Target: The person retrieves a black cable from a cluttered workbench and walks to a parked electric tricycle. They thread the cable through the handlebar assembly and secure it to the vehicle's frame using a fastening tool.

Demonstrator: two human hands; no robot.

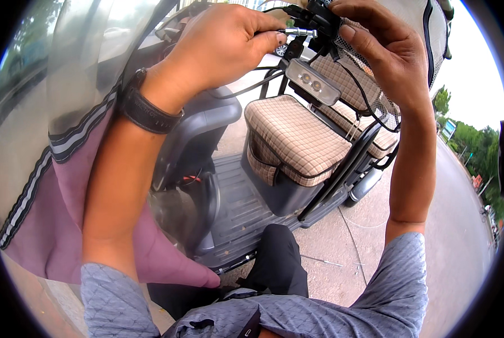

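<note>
My left hand (pixel 224 48), with a dark watch band (pixel 145 107) on its wrist, pinches a brake cable by its silvery threaded end fitting (pixel 300 32). The fitting points right, toward a black lever bracket (pixel 322 21) at the top of the view. Fingers and thumb of my right hand (pixel 396 59) close around the right side of that bracket. Whether the fitting touches the bracket I cannot tell. Just below hangs a lamp (pixel 313 82) with a clear lens, among several black cables.
A three-wheeled vehicle with a checked beige seat (pixel 297 132) and ribbed grey floor (pixel 238 180) stands before me. At left hangs a purple cover (pixel 54 225) with reflective strips and a clear sheet. A thin cable (pixel 350 234) lies on the pavement; the road runs along the right.
</note>
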